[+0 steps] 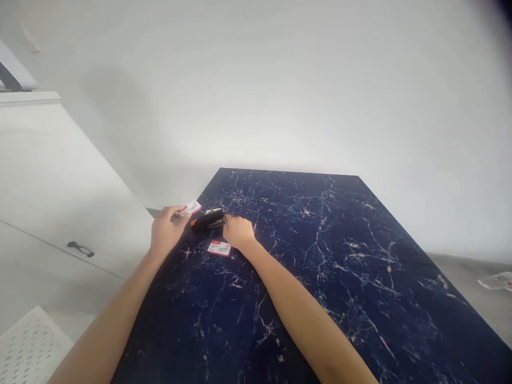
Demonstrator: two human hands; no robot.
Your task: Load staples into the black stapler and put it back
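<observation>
My right hand point(240, 232) was curled in at the near-right end of the black stapler point(208, 220), the fingers drawn together with little gap between them, apparently gripping it; how they wrapped the far side I could not tell. My left hand point(166, 226) was pinched almost closed on a small red-and-white packet point(192, 207), thumb and fingertips on one edge only, which I think left its printed face free to see. That packet was up by the left edge of the dark marbled worktop point(320, 256), just beside the stapler's other end, so both things sat close together between my hands, probably to let each hand work without reaching across. A second red-and-white packet point(220, 248) lay flat on the worktop on my side of the stapler, near it but clear of my grip, likely so that it was out of the way yet handy. The stapler's long axis ran mostly left to right, slightly askew: its orange-tipped end pointed left and a little toward me, and its other end met my right hand. Whether it was resting on the worktop or just lifted, I could not tell.
</observation>
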